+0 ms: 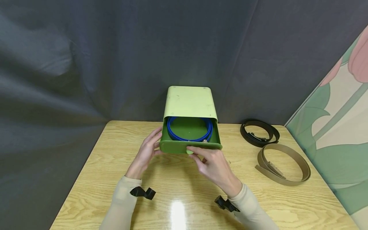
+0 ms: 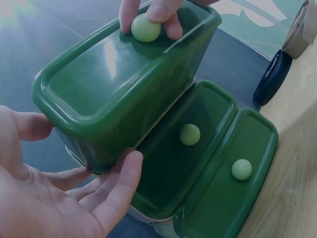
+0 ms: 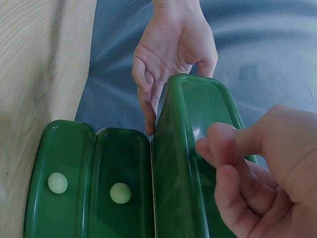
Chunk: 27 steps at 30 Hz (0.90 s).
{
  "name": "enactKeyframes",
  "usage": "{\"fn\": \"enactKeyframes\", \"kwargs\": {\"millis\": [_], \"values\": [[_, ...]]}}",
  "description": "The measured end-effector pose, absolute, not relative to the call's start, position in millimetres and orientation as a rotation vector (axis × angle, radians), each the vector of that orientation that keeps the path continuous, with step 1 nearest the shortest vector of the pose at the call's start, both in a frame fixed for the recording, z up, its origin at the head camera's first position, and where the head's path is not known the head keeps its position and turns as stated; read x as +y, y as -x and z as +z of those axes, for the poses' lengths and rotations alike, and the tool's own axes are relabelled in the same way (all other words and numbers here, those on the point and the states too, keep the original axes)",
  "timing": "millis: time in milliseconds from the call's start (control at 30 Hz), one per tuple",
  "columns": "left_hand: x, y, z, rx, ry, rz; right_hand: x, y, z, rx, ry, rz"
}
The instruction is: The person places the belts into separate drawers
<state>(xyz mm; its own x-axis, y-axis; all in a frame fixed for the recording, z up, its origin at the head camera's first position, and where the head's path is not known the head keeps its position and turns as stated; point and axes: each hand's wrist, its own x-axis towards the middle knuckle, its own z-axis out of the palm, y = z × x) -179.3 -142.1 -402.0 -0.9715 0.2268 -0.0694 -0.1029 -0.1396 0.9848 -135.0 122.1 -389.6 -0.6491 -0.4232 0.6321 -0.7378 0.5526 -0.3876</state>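
Note:
A small chest of drawers (image 1: pixel 189 100) with a pale green casing stands at the back of the table, its green top drawer (image 1: pixel 173 148) pulled well out. Inside that drawer lies a coiled blue belt (image 1: pixel 170 130) with a small metal piece at its front right. My right hand (image 1: pixel 214 164) pinches the drawer's round pale knob (image 2: pixel 145 28) between thumb and fingers. At the drawer's left side is my left hand (image 1: pixel 145 153), fingers extended and touching its front corner and side. Two lower drawers are pushed in, with a middle knob (image 2: pixel 189 134) and a bottom knob (image 2: pixel 241 169).
To the right on the wooden table (image 1: pixel 95 179) lie a coiled black belt (image 1: pixel 245 135) and, nearer, a coiled beige belt (image 1: pixel 304 169). A dark grey curtain (image 1: pixel 129 64) hangs right behind the chest. A flower-patterned panel (image 1: pixel 336 127) borders the table's right side.

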Motion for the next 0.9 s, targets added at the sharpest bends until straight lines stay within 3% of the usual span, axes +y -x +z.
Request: {"fn": "enactKeyframes", "kwargs": {"millis": [900], "values": [[-139.8, 177.4, -398.1, 2.002, -0.143, 2.186, 118.8, 140.7, -392.8, -2.290, -0.874, 0.951]]}}
